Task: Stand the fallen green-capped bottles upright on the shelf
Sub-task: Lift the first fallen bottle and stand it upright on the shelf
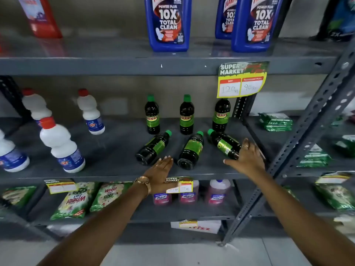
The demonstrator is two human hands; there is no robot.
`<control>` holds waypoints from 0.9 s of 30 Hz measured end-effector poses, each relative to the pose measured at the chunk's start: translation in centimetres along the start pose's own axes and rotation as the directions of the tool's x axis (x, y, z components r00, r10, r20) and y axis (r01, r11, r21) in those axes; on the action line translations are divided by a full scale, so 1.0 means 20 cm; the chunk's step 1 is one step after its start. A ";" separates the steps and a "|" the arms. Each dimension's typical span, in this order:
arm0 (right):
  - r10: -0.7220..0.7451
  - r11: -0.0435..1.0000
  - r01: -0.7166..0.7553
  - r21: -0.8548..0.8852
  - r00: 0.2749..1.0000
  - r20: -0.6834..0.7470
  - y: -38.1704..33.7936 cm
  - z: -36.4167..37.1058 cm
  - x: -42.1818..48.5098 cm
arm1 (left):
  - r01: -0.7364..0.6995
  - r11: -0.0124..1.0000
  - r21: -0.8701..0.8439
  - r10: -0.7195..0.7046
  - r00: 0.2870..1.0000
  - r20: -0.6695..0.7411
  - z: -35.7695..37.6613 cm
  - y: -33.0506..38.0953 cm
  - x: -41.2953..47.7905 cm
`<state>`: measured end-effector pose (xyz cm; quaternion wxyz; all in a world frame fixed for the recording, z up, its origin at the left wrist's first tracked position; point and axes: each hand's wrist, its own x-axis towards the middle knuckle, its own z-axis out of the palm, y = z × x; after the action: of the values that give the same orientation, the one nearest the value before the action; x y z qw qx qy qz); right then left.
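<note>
Three dark green-capped bottles lie on their sides on the grey shelf (107, 148): a left one (152, 148), a middle one (191, 150) and a right one (224, 144). Behind them three like bottles stand upright: one at the left (152, 115), one in the middle (186, 115) and one at the right (221, 116). My right hand (247, 158) rests against the base end of the right fallen bottle, fingers spread around it. My left hand (160, 172) lies flat and open at the shelf's front edge, between the left and middle fallen bottles, fingertips near the left bottle's base.
White red-capped bottles (61, 144) stand on the left half of the same shelf. Blue cleaner bottles (168, 24) stand on the shelf above, where a price tag (242, 81) hangs. A slanted metal upright (299, 143) runs along the right. Detergent packets (75, 200) fill the shelf below.
</note>
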<state>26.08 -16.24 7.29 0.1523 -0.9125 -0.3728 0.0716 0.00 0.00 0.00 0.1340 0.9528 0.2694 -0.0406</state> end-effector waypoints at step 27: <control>0.189 0.576 0.168 0.800 0.925 -0.331 0.08 0.30 0.53 | 0.185 0.979 0.085 -0.155 0.950 -0.272 0.14 0.01 0.21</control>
<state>33.20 -8.62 0.82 0.6238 -0.7366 -0.2549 0.0574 3.58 1.16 -3.19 0.0406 0.9288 0.3634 0.0608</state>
